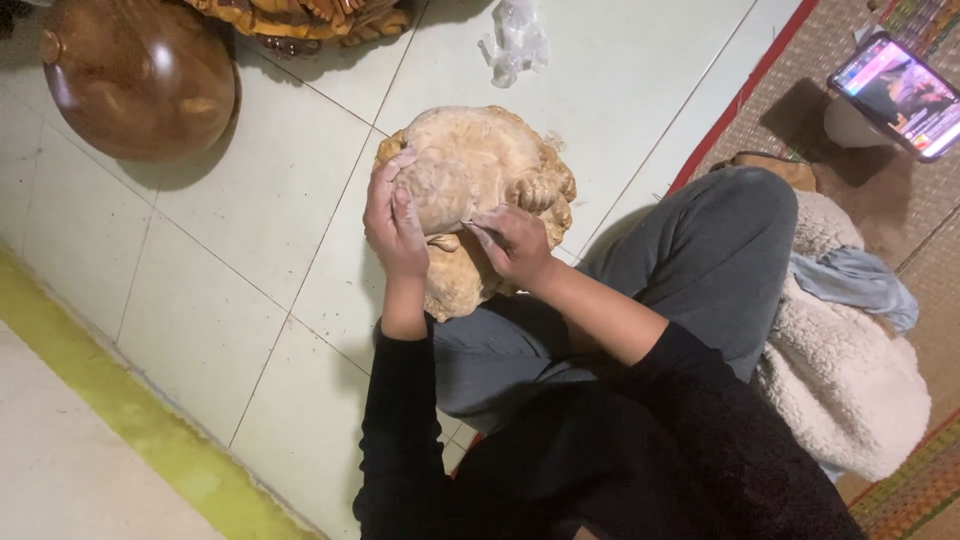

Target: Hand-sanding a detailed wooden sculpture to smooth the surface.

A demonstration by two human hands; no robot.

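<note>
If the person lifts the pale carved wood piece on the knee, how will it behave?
The pale wood carving is probably stiff and rather heavy: it looks solid and rests on the knee, steadied by the left hand. Its rounded, bulging form might roll or tip if released. The fine carved curls could chip.

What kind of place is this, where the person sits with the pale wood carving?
Probably a home woodcarving spot on the floor. The person sits on a tiled floor beside a woven mat, both hands on an unfinished carving, with a polished wooden piece nearby.
</note>
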